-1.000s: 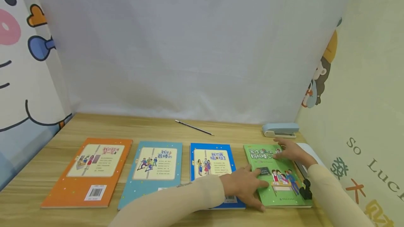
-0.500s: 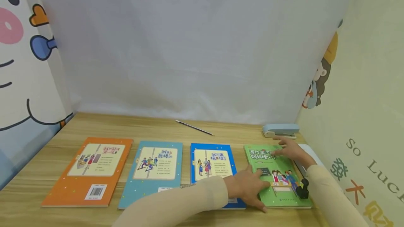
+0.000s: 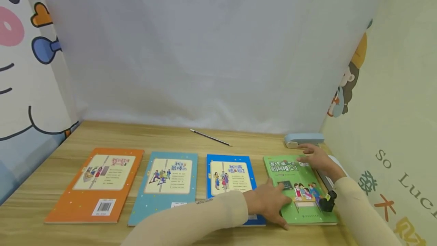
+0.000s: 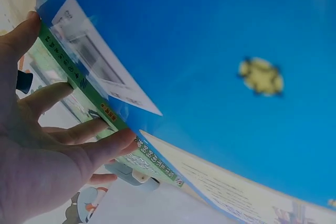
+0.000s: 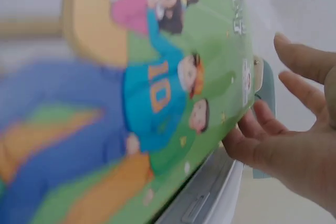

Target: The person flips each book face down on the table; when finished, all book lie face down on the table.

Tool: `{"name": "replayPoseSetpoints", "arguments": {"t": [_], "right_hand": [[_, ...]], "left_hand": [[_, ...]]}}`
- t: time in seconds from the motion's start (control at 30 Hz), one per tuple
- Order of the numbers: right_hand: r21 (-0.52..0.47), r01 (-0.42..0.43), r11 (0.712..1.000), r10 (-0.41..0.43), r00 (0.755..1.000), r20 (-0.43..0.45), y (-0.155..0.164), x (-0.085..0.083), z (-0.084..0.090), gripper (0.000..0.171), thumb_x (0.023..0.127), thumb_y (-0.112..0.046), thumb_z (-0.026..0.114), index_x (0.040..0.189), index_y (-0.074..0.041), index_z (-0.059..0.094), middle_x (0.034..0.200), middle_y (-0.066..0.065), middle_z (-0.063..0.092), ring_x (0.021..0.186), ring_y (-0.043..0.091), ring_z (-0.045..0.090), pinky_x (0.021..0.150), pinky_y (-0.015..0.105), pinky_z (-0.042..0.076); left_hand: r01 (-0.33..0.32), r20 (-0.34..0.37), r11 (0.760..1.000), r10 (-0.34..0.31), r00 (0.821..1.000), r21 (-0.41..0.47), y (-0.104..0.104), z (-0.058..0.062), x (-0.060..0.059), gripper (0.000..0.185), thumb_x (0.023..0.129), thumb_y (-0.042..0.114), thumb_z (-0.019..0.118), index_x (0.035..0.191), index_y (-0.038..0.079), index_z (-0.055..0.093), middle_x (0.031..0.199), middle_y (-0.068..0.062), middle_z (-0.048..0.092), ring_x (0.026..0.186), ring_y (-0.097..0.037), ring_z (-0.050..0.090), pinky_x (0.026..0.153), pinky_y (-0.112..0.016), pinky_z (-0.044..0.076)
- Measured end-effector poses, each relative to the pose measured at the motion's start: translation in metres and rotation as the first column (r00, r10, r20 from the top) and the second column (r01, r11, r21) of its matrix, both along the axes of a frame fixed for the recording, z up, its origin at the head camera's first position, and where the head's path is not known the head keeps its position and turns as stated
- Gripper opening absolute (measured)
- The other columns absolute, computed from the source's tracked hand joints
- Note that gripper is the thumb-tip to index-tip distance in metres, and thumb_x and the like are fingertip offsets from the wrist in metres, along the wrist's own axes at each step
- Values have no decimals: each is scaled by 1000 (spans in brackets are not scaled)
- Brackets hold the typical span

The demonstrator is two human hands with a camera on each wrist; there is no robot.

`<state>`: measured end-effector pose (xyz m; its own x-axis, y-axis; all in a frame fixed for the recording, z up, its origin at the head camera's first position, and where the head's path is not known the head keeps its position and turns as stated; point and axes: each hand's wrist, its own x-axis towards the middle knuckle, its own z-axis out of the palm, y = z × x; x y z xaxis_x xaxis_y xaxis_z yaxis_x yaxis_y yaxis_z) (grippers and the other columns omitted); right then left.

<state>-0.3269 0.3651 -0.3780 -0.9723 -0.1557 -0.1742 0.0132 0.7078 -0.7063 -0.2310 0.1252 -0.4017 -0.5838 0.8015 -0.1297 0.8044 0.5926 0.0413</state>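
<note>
A green book lies front cover up at the right end of a row of books. My left hand rests at its left edge with fingers spread, thumb near the front corner. In the left wrist view, fingertips touch along the green spine. My right hand is at the book's upper right edge; the right wrist view shows lower fingertips against that edge, with the thumb and another finger held away. To the left lies a blue book, partly covered by my left sleeve.
A teal book and an orange book lie further left, back covers up. A pencil lies behind the row. A light blue stapler stands at the back right. A white and grey object sits along the green book's right side.
My left hand has shifted slightly to the right along the green book's edge. My right hand stays at the upper right with a small shift of its fingers. The books look unmoved.
</note>
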Motion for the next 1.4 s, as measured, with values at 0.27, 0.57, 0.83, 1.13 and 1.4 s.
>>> {"name": "replayPoseSetpoints", "arguments": {"t": [0.27,0.57,0.83,1.13,1.4], "right_hand": [[-21,72,997,-70,996,62,-1,0,15,67,99,-15,60,152,6,25,149,43,30,129,53,46,90,49,55],[-45,68,997,-62,990,130,7,0,20,67,95,-8,64,149,10,29,136,37,43,98,25,64,78,41,59],[-137,-11,991,43,971,236,12,3,22,72,97,-6,60,155,2,17,124,27,56,90,23,70,79,45,61],[-178,-46,983,88,967,239,18,5,24,69,99,-6,57,154,1,17,117,20,63,90,26,72,79,47,61],[-232,-85,969,132,972,195,16,9,34,61,98,-6,59,147,4,24,107,8,66,86,23,72,74,44,61]], "left_hand": [[-26,42,1000,26,999,4,0,2,1,71,81,71,66,143,39,52,147,-1,46,137,-38,45,101,-45,53],[-61,47,998,61,997,13,-2,4,2,73,79,72,67,144,43,50,148,2,44,137,-36,45,97,-41,55],[-60,57,998,58,997,25,-2,3,0,73,77,71,70,143,43,51,143,4,47,130,-30,49,92,-37,55],[-45,64,999,43,997,20,-6,4,-1,74,77,69,71,143,43,50,148,6,46,133,-27,49,99,-37,53],[-19,81,1000,17,997,25,-10,7,-1,74,80,66,71,145,42,47,148,6,47,129,-14,51,104,-28,47]]}}
